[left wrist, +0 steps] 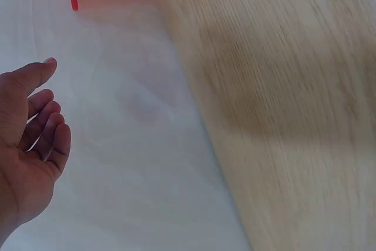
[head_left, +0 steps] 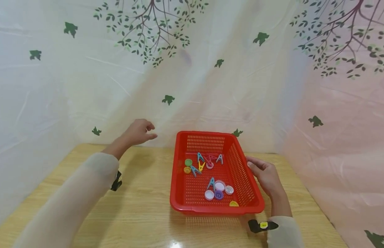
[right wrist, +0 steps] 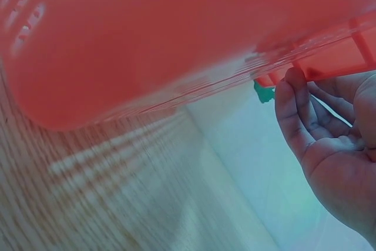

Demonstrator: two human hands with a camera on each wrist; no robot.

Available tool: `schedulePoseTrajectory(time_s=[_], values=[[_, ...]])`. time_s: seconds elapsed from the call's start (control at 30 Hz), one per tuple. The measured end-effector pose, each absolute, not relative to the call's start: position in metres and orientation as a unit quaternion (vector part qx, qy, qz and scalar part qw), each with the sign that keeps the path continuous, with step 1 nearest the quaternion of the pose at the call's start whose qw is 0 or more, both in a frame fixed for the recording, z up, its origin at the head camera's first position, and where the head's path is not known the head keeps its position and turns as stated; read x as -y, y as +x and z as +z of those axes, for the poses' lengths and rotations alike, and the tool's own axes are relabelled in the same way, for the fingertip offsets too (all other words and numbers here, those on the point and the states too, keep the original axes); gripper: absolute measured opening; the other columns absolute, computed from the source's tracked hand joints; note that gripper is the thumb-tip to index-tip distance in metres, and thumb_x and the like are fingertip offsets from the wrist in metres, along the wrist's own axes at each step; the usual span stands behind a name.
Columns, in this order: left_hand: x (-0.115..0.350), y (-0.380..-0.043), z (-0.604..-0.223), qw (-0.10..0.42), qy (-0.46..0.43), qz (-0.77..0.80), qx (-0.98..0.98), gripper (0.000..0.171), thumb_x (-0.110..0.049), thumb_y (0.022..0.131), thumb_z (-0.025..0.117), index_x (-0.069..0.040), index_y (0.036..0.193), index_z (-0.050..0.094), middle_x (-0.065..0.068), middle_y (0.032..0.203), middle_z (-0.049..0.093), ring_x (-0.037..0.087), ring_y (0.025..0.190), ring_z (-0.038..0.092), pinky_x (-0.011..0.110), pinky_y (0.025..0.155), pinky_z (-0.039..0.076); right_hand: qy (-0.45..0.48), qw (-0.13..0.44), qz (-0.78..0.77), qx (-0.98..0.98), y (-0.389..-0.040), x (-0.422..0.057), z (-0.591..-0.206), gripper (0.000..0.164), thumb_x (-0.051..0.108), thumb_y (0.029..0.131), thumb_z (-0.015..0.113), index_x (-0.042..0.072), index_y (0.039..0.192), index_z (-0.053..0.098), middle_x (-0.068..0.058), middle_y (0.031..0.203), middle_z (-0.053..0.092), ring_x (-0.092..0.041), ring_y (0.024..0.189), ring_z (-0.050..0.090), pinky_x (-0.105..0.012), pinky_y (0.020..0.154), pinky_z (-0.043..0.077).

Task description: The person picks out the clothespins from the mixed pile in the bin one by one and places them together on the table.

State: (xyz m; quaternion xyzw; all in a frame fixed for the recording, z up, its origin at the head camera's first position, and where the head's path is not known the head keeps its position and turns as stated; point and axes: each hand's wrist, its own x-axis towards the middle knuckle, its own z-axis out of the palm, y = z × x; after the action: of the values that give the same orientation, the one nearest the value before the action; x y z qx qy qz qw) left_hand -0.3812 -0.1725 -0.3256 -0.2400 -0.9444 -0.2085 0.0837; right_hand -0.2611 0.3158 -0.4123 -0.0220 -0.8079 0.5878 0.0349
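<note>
A red plastic basket (head_left: 216, 209) with slotted walls is right of centre in the head view. My right hand (head_left: 266, 175) grips its right rim, fingers curled under the lip and thumb on top. The right wrist view shows the basket's side tipped up above the wood. Inside lie small clothespins: several blue ones (head_left: 195, 171), a yellow one (head_left: 201, 166) and pink ones (head_left: 208, 158). Among them are bottle caps: green (head_left: 188, 162), purple (head_left: 219, 195), white (head_left: 209, 195) and yellow (head_left: 233, 204). Left of the basket, my left hand (head_left: 141, 132) hovers with loosely bent fingers, holding nothing.
Under the basket is a light wooden table (head_left: 142, 206), its far edge close behind the basket. A pale sheet (head_left: 117, 86) printed with leaves and branches hangs behind and at both sides. Black straps (head_left: 262, 226) circle both wrists.
</note>
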Motion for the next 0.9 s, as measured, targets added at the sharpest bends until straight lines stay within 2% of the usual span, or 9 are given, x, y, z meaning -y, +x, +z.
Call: schedulePoseTrajectory(time_s=[0.2, 0.43, 0.63, 0.8, 0.9], values=[[0.141, -0.376, -0.319, 0.081, -0.275, -0.192, 0.939, 0.035, -0.020, 0.094, 0.075, 0.007, 0.116, 0.070, 0.021, 0.110, 0.069, 0.035, 0.102, 0.064, 0.048, 0.094, 0.055, -0.027, 0.031, 0.582, 0.812, -0.261, -0.315, -0.412, 0.055, 0.043, 0.100, 0.064, 0.012, 0.146, 0.058, -0.013, 0.140, 0.062, -0.021, 0.120, 0.064, -0.029, 0.092, 0.056], [0.107, -0.367, -0.318, 0.055, -0.277, -0.195, 0.939, 0.035, -0.022, 0.093, 0.075, 0.001, 0.119, 0.070, 0.016, 0.116, 0.068, 0.031, 0.107, 0.063, 0.043, 0.093, 0.057, -0.024, 0.031, 0.583, 0.812, -0.262, -0.315, -0.412, 0.055, 0.043, 0.101, 0.063, 0.013, 0.147, 0.057, -0.013, 0.141, 0.062, -0.021, 0.118, 0.065, -0.034, 0.094, 0.057], [0.079, -0.360, -0.321, 0.044, -0.339, -0.171, 0.924, 0.035, -0.023, 0.094, 0.075, 0.001, 0.120, 0.071, 0.016, 0.115, 0.068, 0.027, 0.101, 0.061, 0.040, 0.092, 0.055, -0.013, 0.038, 0.589, 0.807, -0.262, -0.316, -0.414, 0.054, 0.041, 0.101, 0.064, 0.010, 0.145, 0.058, -0.015, 0.138, 0.063, -0.014, 0.110, 0.069, -0.030, 0.089, 0.058], [0.056, -0.351, -0.323, 0.049, -0.393, -0.118, 0.911, 0.032, -0.023, 0.093, 0.076, -0.002, 0.117, 0.072, 0.009, 0.110, 0.070, 0.024, 0.099, 0.062, 0.038, 0.093, 0.053, -0.009, 0.042, 0.590, 0.806, -0.261, -0.316, -0.415, 0.054, 0.039, 0.101, 0.064, 0.008, 0.145, 0.058, -0.015, 0.137, 0.065, -0.011, 0.107, 0.069, -0.028, 0.088, 0.058], [0.045, -0.346, -0.326, 0.029, -0.405, -0.106, 0.908, 0.033, -0.024, 0.093, 0.076, -0.003, 0.119, 0.072, 0.008, 0.112, 0.070, 0.023, 0.100, 0.063, 0.037, 0.093, 0.054, -0.009, 0.039, 0.589, 0.807, -0.261, -0.315, -0.414, 0.054, 0.039, 0.101, 0.063, 0.008, 0.145, 0.058, -0.014, 0.137, 0.064, -0.011, 0.107, 0.069, -0.028, 0.088, 0.058]])
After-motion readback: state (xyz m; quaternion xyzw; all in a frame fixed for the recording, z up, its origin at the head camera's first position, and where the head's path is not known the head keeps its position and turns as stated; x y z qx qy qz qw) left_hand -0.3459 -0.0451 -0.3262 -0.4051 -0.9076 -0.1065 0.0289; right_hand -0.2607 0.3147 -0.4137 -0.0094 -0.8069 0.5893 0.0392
